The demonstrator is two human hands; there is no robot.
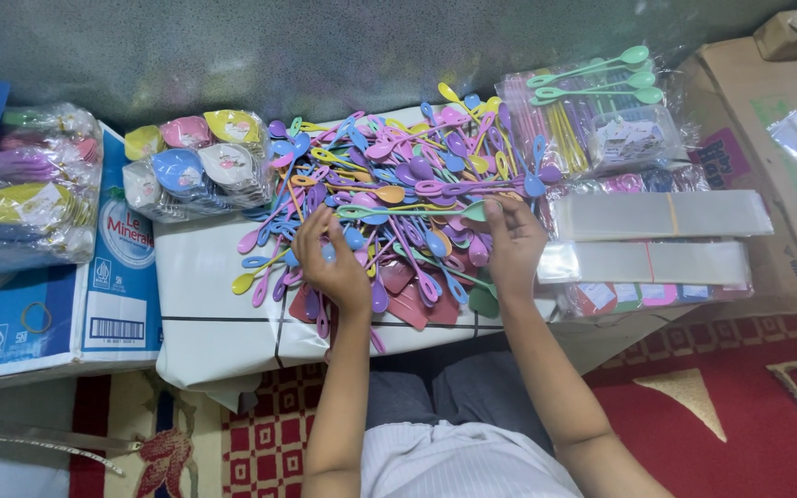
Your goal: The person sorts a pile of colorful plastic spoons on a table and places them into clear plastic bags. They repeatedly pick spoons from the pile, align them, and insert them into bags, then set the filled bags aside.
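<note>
Both hands sit on a loose heap of pastel plastic spoons [398, 184] spread over a white wrapped box [205, 295]. Left hand [332, 263] lies palm-down on the near-left edge of the heap, fingers curled into the spoons; it looks closed around a few handles, but how many I cannot tell. Right hand [512, 242] is partly open, thumb and fingertips pinching one end of a long green spoon [408, 211] that runs from it across toward the left hand, lying on top of the pile. Flat pink and red plastic pieces [417, 300] lie under the heap between the two wrists. Progress, as a judgement: early to middle. Done side: just right of the right hand, bagged spoon sets [592, 115] sit sealed with a card inside, and more filled packs [643, 293] lie beyond the wrist. Just beside that hand, two banded stacks of empty clear sleeves [657, 214] lie untouched, so plenty of bagging is left. Left of the left hand, bags of round coloured scoops [200, 161] sit at the box edge, and further left another bagged bundle [29, 184] rests on a blue and white carton [94, 295]. The heap is still large and unsorted by colour, so most of the sorting looks unfinished. A brown carton [767, 166] stands at far right.
</note>
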